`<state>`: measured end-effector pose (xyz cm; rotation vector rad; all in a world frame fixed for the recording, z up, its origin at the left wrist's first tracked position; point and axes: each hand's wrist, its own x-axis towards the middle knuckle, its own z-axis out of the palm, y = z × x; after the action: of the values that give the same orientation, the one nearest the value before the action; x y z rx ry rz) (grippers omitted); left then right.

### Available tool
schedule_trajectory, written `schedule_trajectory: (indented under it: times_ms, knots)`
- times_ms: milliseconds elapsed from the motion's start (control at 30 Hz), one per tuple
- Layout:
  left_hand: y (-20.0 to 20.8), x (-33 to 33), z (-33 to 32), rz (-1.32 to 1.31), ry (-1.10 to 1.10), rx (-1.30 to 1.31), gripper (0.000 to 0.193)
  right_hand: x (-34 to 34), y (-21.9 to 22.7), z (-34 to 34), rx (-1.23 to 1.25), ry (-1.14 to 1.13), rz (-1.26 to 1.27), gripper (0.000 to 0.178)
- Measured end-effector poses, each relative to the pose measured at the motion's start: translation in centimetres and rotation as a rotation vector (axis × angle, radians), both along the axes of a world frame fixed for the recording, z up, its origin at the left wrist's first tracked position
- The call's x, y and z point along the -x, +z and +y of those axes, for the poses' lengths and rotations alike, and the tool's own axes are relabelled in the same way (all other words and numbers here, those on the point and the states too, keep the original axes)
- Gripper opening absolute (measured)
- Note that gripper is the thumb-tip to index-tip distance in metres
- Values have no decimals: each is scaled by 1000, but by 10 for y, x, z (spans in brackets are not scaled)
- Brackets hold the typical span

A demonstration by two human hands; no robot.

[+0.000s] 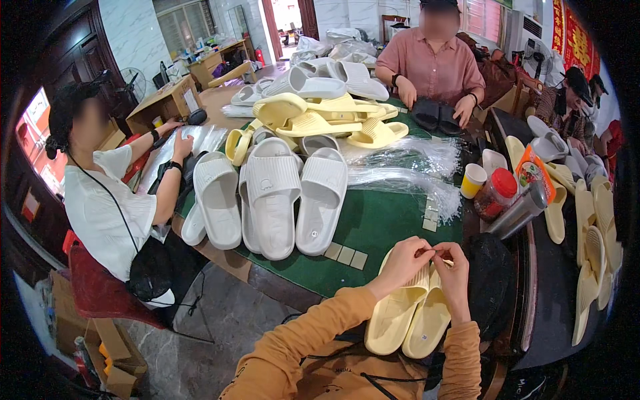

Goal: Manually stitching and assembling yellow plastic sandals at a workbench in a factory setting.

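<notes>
A pair of pale yellow slide slippers (393,323) lies side by side at the near table edge, open heels toward me. Over their straps, my left hand (405,265) and my right hand (453,272) meet with fingertips pinched together. Whatever they pinch is too small to make out. Just left of the pair, small square tiles (347,255) are set on the green tabletop (373,220). Several light grey slippers (273,200) lean together beyond them, soles down or tilted, with a heap of yellow slippers (310,123) behind.
Clear plastic bags (407,160) spread across the table's middle. At right stand a yellow cup (473,181), a red-lidded jar (500,190) and a steel flask (523,210). More yellow slippers (587,267) line the far right. A co-worker opposite handles black slippers (437,115); another sits left.
</notes>
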<state>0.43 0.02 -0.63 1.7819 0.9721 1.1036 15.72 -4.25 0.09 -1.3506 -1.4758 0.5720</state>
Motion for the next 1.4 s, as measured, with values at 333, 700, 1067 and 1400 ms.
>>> schedule_trajectory:
  times_ms: [333,700,1067,1400]
  knots:
    - [-6,-2,3,-37,-21,34,17,-2,-3,1,13,-18,34,16]
    - [-10,-3,4,-56,-29,24,16,-2,-4,0,13,-31,-33,18]
    - [-3,-2,4,23,-15,27,17,-1,0,-1,3,-29,-75,15]
    - [-7,-2,5,10,-15,9,16,-2,-3,0,-5,-28,-75,15]
